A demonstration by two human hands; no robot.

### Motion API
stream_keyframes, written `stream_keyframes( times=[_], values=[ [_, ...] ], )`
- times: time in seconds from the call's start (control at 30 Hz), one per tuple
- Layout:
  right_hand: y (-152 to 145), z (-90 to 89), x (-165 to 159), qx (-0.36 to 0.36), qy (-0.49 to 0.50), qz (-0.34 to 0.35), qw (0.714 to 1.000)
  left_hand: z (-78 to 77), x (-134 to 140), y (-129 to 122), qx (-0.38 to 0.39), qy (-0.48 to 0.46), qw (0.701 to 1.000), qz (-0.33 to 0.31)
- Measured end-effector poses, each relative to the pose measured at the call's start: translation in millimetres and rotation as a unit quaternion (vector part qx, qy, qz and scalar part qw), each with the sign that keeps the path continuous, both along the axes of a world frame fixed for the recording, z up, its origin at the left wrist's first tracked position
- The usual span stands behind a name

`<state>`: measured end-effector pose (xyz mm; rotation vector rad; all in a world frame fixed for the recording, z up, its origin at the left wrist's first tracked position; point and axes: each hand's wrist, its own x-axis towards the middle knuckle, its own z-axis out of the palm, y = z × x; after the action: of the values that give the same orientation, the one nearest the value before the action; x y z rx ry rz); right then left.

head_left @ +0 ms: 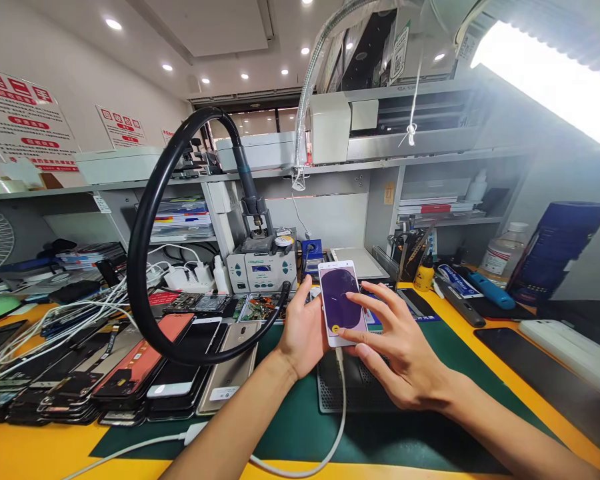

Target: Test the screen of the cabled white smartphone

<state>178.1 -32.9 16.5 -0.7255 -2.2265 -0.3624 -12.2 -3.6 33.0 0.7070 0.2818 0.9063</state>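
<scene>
A white smartphone (341, 300) is held upright in my left hand (304, 328), the palm behind it and the thumb along its left edge. On its lit screen are a dark purple picture and a small yellow round icon near the bottom left. My right hand (399, 340) is spread over the phone's right side, with one fingertip at the lower screen near that icon and the other fingers apart. From the phone's bottom edge a white cable (344, 393) loops down to the left. Below the hands lies a dark perforated plate (360, 387) on a green mat (295, 437).
Stacks of phones and phone parts (130, 367) fill the left side. A thick black hose (143, 293) arches from a hot-air station (261, 270). To the right are a yellow bottle (423, 275), a clear bottle (503, 253) and a white power strip (570, 350). A lamp (555, 80) hangs overhead.
</scene>
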Motion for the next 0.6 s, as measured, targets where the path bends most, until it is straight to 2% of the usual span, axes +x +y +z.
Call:
stream_keyframes(
  times=[0.6],
  values=[
    [1.5,4.4,9.0,0.021,0.011,0.005,1.0,4.0,-2.6,-1.2,0.006,0.006,1.0,-0.007]
  ],
)
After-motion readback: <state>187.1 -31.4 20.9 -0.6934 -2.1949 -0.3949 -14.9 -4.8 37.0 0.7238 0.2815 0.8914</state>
